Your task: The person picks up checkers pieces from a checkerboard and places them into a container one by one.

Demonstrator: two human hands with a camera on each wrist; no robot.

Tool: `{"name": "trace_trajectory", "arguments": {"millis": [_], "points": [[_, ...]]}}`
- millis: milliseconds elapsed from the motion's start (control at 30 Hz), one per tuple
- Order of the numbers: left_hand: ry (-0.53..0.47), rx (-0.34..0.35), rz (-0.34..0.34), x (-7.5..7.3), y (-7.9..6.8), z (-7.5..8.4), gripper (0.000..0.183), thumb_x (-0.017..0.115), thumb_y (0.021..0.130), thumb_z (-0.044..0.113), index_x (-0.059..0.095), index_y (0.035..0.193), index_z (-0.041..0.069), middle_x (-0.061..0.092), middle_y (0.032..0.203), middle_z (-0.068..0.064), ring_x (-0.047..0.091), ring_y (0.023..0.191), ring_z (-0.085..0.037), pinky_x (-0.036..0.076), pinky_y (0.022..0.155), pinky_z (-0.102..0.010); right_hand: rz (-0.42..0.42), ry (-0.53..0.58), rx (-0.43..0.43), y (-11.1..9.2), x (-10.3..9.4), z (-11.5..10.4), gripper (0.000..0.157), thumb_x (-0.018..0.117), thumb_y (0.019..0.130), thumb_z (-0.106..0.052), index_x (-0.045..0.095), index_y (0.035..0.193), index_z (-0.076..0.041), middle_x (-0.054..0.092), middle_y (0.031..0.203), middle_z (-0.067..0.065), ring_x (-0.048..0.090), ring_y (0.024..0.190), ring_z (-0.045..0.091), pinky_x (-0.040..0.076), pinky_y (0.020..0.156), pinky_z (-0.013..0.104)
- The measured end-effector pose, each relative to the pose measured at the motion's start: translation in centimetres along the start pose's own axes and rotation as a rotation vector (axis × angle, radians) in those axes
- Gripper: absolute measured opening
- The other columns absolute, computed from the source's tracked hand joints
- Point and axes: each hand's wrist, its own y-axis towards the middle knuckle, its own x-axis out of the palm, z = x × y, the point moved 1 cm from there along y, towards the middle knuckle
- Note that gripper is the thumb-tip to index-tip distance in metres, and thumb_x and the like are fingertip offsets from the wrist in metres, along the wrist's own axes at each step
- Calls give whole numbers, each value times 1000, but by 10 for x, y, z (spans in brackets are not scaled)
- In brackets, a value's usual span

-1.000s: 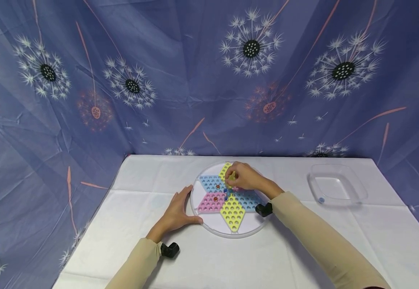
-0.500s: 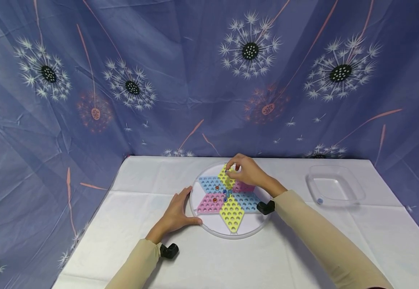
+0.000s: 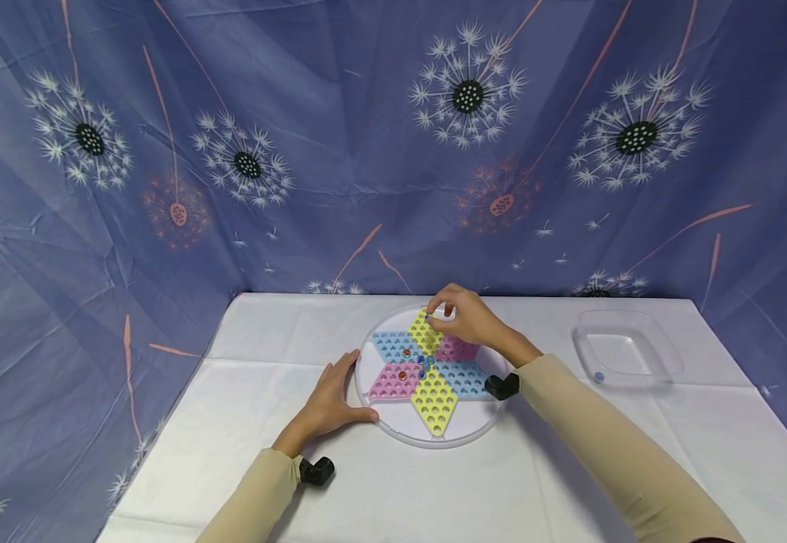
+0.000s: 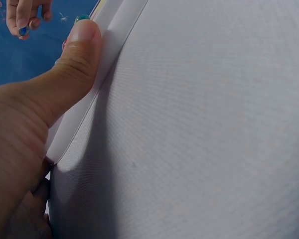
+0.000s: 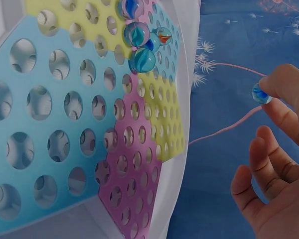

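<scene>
Dandelion-printed blue cloth hangs behind the white-covered worktop. Over the far yellow point of a round Chinese checkers board, the right hand pinches a blue-swirled marble. Both yellow points line up away from the person. Apart from it, the left hand rests spread against the board's left rim. Swirled marbles cluster mid-board; well right stands a clear plastic tub.
</scene>
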Motion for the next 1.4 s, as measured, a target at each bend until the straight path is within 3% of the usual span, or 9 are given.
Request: {"name": "trace_trajectory", "arguments": {"millis": [567, 800, 1000, 1400], "points": [[-9, 0, 5, 0, 1, 1, 128, 98, 64, 43, 26, 162, 3, 30, 165, -20, 24, 154, -36, 7, 127, -50, 31, -11, -22, -5, -7, 7, 11, 77, 92, -19, 76, 102, -14, 63, 111, 8, 56, 85, 21, 48, 69, 37], [-3, -1, 9, 1, 1, 0, 128, 97, 64, 45, 27, 162, 3, 31, 165, -20, 24, 154, -36, 8, 127, -50, 49, -32, -7, -12, -17, 11, 11, 78, 91, -18, 76, 101, -14, 63, 111, 7, 56, 84, 23, 42, 80, 46], [-6, -7, 9, 1, 1, 0, 128, 98, 64, 45, 27, 162, 4, 30, 165, -20, 23, 154, -36, 8, 127, -50, 53, -38, 12, -19, -28, 18, 9, 78, 92, -18, 76, 100, -15, 62, 114, 8, 55, 85, 22, 46, 66, 38], [-19, -20, 7, 1, -1, 1, 128, 98, 64, 43, 26, 162, 4, 29, 165, -20, 21, 154, -38, 8, 127, -52, 72, -75, 64, -39, -55, 32, 11, 77, 93, -17, 75, 104, -15, 61, 115, 9, 55, 87, 23, 46, 64, 37]]}}
